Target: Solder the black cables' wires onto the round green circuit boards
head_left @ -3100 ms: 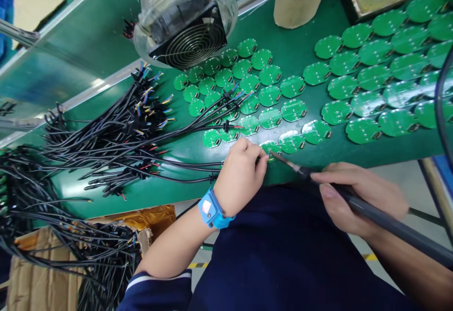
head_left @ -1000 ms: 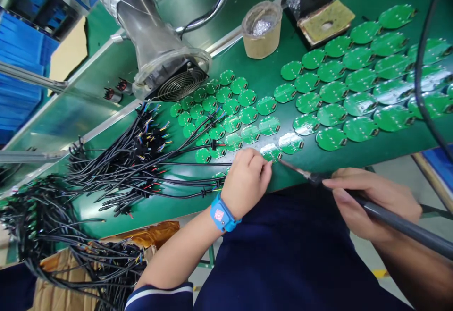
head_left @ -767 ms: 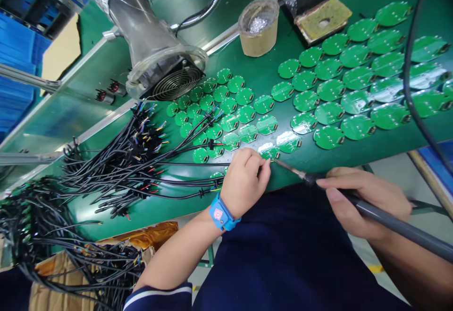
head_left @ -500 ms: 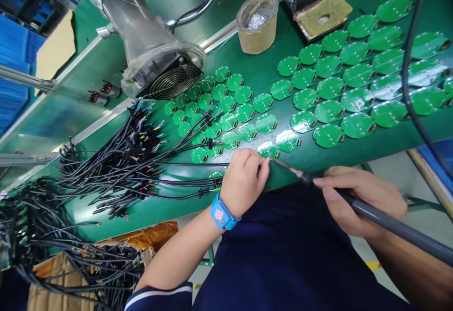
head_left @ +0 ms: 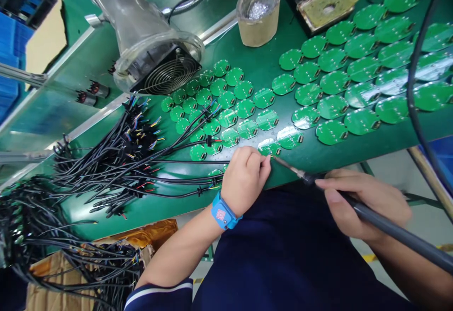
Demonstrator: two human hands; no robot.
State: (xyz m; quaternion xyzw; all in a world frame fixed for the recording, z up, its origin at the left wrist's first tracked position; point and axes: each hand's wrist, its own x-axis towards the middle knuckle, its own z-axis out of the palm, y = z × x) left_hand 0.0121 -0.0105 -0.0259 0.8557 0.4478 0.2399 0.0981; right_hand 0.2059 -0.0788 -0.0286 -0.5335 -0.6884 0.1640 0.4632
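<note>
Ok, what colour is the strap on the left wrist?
The strap is bright blue with a pink tag; the head view shows it best.

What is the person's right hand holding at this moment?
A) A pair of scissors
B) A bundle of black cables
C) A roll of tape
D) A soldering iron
D. The right hand grips the dark handle of a soldering iron, whose thin metal tip reaches the edge of a round green circuit board.
</note>
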